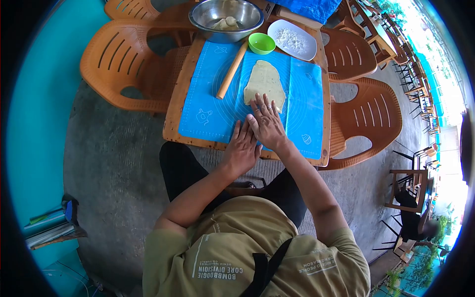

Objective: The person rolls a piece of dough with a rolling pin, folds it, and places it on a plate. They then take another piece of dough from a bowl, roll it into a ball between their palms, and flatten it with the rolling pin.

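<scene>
The olive-green T-shirt with white lettering [222,237] is seen nearest the camera, crossed by a black strap [269,267]. Beyond it, two bare forearms are stretched towards a wooden worktop [177,111] covered by a bright blue printed baking mat [203,94].

The right hand [268,123] is held flat and opened out, palm down, with nothing gripped; its fingertips are laid on the near edge of a pale, flat, elongated sheet of dough [263,81], which is spread on the mat right of its middle. The left hand [242,151] is likewise held flat with fingers extended and nothing grasped, near the mat's front edge; it is partly overlapped by the right thumb.

A light wooden cylindrical rolling pin [232,70] is set slantwise to the left of the dough, its far end just beside a small lime-green bowl [261,43]. Behind these, a large shiny metal bowl [205,30] is seen with a pale lump inside, and white powder is carried on a white rectangular plate [309,52]. The worktop is flanked by orange-brown plastic chairs [161,74].
</scene>
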The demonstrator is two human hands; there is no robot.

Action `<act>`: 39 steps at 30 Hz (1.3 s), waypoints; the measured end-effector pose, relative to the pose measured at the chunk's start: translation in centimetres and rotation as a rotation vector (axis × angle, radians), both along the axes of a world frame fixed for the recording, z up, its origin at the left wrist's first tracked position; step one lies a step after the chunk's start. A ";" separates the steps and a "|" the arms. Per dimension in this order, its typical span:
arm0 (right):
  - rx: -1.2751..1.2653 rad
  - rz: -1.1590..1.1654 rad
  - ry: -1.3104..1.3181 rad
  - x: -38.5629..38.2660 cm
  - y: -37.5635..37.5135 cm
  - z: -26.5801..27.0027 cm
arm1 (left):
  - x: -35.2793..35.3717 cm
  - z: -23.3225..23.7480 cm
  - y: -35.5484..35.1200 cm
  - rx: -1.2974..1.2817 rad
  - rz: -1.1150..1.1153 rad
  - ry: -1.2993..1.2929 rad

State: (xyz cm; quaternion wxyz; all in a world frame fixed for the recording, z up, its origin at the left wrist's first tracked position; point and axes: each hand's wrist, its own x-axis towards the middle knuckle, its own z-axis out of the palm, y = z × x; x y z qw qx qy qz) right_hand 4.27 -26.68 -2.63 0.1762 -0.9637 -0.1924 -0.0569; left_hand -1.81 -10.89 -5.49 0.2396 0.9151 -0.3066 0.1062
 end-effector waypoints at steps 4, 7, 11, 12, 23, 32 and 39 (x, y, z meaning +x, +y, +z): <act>0.035 0.080 0.003 -1.6 0.5 0.6 | 0.0 0.1 0.3 0.040 -0.030 -0.013; 0.003 0.077 0.040 -1.4 0.5 0.1 | -0.1 0.0 0.0 0.033 -0.036 -0.039; -0.019 0.088 -0.008 0.0 0.4 -0.4 | -0.2 -0.3 0.0 0.086 -0.001 -0.061; -0.019 0.087 -0.003 0.4 0.4 -0.3 | -0.2 -0.1 0.0 0.085 0.002 -0.063; 0.043 0.007 -0.018 1.6 0.7 0.5 | -0.2 0.7 0.2 0.042 -0.001 0.003; 0.047 -0.006 -0.020 -0.1 0.0 -0.8 | 0.0 -0.3 -0.2 0.056 0.005 0.028; 0.074 -0.026 -0.004 1.1 -0.7 -0.1 | -0.1 0.4 0.0 0.016 -0.009 0.036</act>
